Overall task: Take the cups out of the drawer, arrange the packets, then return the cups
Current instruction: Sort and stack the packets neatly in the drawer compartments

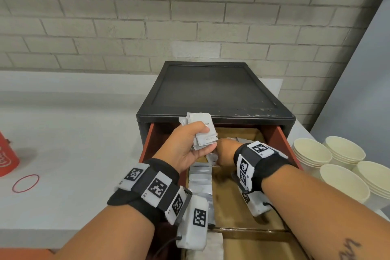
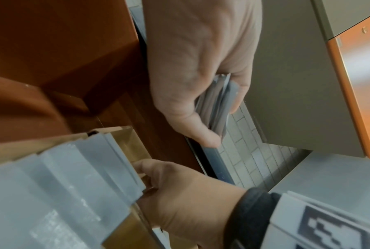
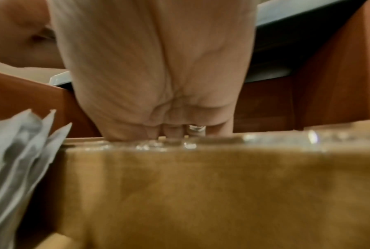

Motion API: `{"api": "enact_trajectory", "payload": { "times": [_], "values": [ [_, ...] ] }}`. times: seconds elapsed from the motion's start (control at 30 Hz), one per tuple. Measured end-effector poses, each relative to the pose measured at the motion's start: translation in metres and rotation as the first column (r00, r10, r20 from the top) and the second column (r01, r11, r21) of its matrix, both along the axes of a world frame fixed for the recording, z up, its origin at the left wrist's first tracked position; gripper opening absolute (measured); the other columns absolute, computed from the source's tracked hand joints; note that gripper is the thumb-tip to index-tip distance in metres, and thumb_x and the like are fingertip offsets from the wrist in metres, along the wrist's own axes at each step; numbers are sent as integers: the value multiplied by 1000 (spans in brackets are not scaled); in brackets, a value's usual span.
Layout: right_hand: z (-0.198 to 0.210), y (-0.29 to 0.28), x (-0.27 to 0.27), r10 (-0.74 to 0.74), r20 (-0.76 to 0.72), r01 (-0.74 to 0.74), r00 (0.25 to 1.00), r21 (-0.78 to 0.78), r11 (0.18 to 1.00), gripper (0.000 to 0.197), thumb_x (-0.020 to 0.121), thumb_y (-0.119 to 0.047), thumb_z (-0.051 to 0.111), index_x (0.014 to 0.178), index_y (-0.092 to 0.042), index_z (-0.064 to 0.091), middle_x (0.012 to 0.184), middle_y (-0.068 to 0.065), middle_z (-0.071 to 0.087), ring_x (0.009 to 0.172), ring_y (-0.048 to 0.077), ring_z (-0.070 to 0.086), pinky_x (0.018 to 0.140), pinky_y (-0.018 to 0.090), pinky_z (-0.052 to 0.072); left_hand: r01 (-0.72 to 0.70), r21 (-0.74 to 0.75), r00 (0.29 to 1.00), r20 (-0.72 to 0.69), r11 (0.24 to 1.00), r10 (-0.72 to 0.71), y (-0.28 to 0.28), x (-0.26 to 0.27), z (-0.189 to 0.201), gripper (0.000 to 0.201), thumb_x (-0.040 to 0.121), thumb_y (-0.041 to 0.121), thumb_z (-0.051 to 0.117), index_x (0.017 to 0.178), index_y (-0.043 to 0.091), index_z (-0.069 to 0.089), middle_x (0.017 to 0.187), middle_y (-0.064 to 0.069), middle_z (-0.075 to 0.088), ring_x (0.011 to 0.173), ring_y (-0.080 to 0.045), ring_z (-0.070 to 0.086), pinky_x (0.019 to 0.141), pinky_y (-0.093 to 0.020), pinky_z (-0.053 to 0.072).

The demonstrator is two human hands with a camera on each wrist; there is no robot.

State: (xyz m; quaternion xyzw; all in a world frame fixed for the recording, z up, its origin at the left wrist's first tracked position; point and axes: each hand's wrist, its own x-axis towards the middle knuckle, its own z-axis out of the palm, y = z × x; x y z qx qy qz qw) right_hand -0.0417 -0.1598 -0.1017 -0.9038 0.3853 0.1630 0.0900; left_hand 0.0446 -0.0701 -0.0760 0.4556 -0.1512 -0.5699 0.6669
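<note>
Gripping a bunch of white packets [image 1: 200, 131], the left hand [image 1: 185, 145] is raised over the back-left of the open drawer [image 1: 280, 139], thumb and fingers curled round them. Right hand [image 1: 224, 151] reaches down into the drawer just beside it, fingers bent under and hidden; can't tell if it holds anything. More packets, a row [image 1: 200, 179], lie along the drawer's left side by the cardboard divider [image 1: 251, 231]. Cups [image 1: 312, 154] are out, stacked upright on the counter [image 1: 73, 143] right of the black cabinet [image 1: 213, 88]. Red rubber band [image 1: 25, 183] and red container [image 1: 6, 158] lie far left.
</note>
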Motion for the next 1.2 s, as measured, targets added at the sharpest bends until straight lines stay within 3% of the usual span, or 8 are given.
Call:
{"api": "enact_trajectory", "payload": {
  "times": [0.5,0.67,0.77,0.9,0.97,1.03,1.1,1.2],
  "values": [
    [-16,-18,8,0,-84,-2,996,-30,1000,41,92,-17,53,132,-13,48,127,10,57,112,27,57,90,31,46,68,90,995,63,994,-74,0,-2,0,40,84,-6,57,120,9,49,109,-17,60,92,-27,63,69,-36,58],
    [-4,-16,-5,-87,194,92,977,-21,996,14,89,-12,54,99,-11,65,95,5,64,91,23,60,79,29,47,59,119,997,42,991,-65,-1,1,-2,36,85,-8,57,115,11,48,105,-17,60,91,-28,62,72,-40,56],
    [10,-8,-26,-211,493,184,844,105,977,27,89,-6,51,63,-11,58,66,2,52,65,15,48,62,23,39,71,153,996,50,986,-79,0,2,-2,25,86,-8,55,103,10,50,97,-16,59,84,-27,62,71,-39,56],
    [24,13,-42,-256,829,242,498,151,958,32,91,-9,51,59,-9,54,57,6,44,53,15,39,55,23,35,81,187,993,64,979,-95,0,2,-3,28,84,-7,57,106,10,53,105,-17,60,89,-28,62,68,-37,56],
    [29,27,-39,-184,901,207,394,108,972,23,94,-14,51,87,-12,73,73,-3,60,63,5,49,61,15,38,75,182,992,82,980,-91,0,1,-3,31,83,-6,58,109,9,54,108,-17,60,93,-28,62,66,-36,56],
    [28,38,-34,-143,910,147,390,92,985,28,95,-16,50,118,-14,66,103,-3,68,91,4,59,81,13,43,90,137,992,79,987,-101,1,-1,-2,22,83,-5,57,100,8,59,103,-15,62,94,-27,62,67,-36,56],
    [22,40,-31,-156,908,92,388,130,987,32,96,-13,48,125,-16,60,118,-3,65,109,6,57,91,12,41,98,84,993,58,992,-103,2,-2,-1,17,85,-4,56,94,10,61,94,-13,66,90,-25,65,70,-36,55],
    [17,35,-31,-178,916,24,359,182,983,34,96,-9,46,127,-17,58,113,-12,61,105,-1,54,83,-4,37,80,36,996,45,996,-82,0,-1,-1,18,86,1,59,102,9,62,92,-12,68,85,-22,67,67,-34,56]
  ]
}}
